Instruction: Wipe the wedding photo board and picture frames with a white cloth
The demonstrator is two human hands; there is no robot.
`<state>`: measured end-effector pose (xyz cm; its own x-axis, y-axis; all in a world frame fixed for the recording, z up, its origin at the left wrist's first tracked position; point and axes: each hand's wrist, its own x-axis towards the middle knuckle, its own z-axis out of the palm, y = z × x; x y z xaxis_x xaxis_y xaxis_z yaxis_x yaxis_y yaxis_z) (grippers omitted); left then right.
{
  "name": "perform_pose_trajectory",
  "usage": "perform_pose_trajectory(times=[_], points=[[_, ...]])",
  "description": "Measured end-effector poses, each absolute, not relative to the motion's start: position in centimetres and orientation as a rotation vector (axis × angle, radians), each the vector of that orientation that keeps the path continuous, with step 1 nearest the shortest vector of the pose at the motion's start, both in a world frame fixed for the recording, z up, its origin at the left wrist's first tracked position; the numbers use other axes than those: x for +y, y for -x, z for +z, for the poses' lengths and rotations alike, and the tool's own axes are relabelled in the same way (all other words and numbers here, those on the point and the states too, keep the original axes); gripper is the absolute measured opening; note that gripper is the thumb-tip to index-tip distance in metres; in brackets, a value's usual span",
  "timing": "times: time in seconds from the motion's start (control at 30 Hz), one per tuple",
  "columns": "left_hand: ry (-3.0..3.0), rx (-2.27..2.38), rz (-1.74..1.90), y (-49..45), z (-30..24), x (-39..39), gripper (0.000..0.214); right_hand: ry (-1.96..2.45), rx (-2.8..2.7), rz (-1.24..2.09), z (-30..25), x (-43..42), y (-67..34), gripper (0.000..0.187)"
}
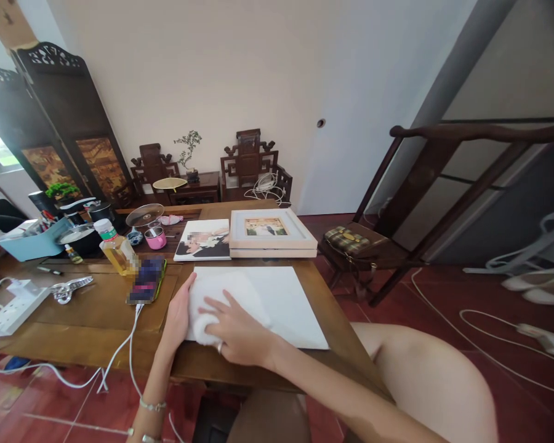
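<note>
A flat white panel (289, 307) lies on the wooden table in front of me. My left hand (179, 314) grips the panel's left edge, with the thumb along the top and the other fingers mostly hidden. Over the panel's left part spreads a soft white cloth (240, 294), bunched at its near end. My right hand (237, 329), with a ring on one finger, presses on the bunched cloth; some fingers are spread over it and others curl round it. Just behind the panel are a photo print (203, 240) and stacked framed pictures (274, 231).
Left of my hands on the table (111, 329) are a phone (146, 280) on a white cable, an oil bottle (119, 249), a pink cup (156, 238) and a power strip (16, 307). A wooden chair (392, 246) holding a bag (351, 240) stands to the right.
</note>
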<state>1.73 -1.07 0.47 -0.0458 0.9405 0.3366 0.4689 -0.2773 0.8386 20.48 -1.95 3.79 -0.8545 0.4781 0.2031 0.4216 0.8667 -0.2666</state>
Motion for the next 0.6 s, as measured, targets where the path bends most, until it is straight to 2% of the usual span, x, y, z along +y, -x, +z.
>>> perform_pose_trajectory(times=[0.1, 0.23, 0.43, 0.6], points=[[-1.786, 1.522, 1.253, -1.9, 0.5, -1.2, 0.054, 0.576, -2.841, 0.385, 4.4, -3.8, -22.3, 0.018], [-1.938, 1.605, 1.077, -2.4, -0.3, -1.3, 0.049, 0.822, -2.793, 0.392, 5.0, -3.2, -24.8, 0.015], [-2.106, 1.658, 0.946, -2.7, -1.0, -1.0, 0.042, 1.175, -2.588, 0.331, 4.7, 2.7, -24.0, 0.033], [-2.159, 1.660, 0.945, -2.7, -0.7, -1.1, 0.038, 1.191, -2.517, 0.410, 5.0, 6.0, -19.1, 0.032]])
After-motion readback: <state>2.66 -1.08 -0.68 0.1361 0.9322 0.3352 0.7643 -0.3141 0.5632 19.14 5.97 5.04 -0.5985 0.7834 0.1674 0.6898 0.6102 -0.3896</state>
